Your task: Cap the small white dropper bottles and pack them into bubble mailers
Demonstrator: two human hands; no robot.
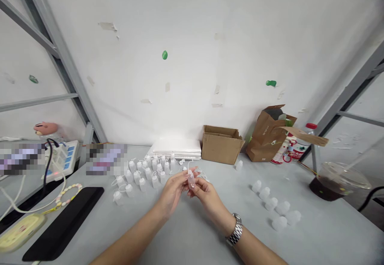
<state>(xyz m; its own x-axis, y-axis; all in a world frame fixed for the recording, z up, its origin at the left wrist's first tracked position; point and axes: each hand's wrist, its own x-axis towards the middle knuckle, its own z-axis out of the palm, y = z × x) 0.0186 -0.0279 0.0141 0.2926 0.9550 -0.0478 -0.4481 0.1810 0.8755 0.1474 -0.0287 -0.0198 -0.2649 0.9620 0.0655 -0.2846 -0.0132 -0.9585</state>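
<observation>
Both hands meet over the middle of the table around one small translucent plastic bottle [191, 179] with a thin white loop or tube at its top. My left hand [174, 187] pinches it near the top, while the fingers of my right hand [205, 193] close on its lower part. To the left stand several similar small white bottles [142, 183], many with thin loops at their caps. Several translucent bottles or caps [271, 203] sit in loose rows on the right. A few small white pieces [182, 161] lie just behind my hands, partly hidden by them.
A cardboard box [222, 147] and a stack of white sheets [174, 149] stand against the wall. Farther right are a brown paper bag [264, 137] and a cup of dark drink [327, 187]. A black pad [66, 223], cables and a power strip [64, 161] occupy the left.
</observation>
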